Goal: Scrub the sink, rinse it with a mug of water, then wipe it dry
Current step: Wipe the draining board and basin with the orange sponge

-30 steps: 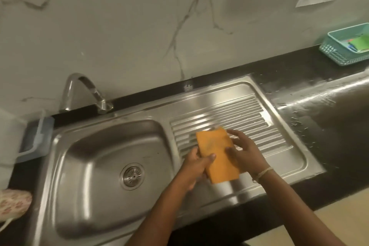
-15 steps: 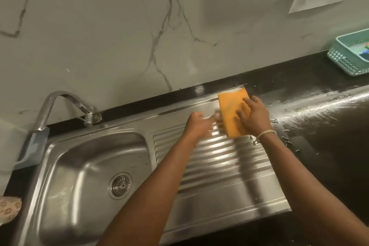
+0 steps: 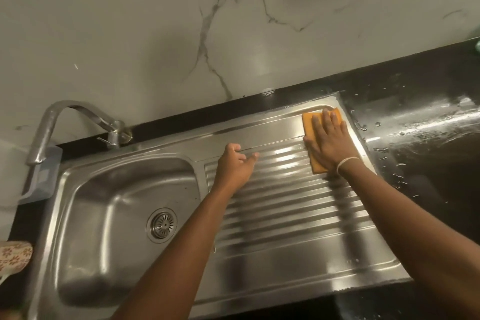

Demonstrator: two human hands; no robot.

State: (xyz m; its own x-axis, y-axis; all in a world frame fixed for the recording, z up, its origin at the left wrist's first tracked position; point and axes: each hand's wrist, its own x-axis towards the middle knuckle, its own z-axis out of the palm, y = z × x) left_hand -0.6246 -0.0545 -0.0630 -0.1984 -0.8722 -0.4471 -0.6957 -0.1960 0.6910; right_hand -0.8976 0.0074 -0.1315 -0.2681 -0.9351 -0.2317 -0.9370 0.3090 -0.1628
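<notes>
Right hand (image 3: 331,144) flat, fingers straight, pressing the orange cloth (image 3: 307,122) onto the far right corner of the sink (image 3: 285,254) drainboard, left hand (image 3: 235,163) loosely curled and holding nothing, resting on the ribbed part near the basin, wet black counter (image 3: 415,125) just right of the cloth.
</notes>
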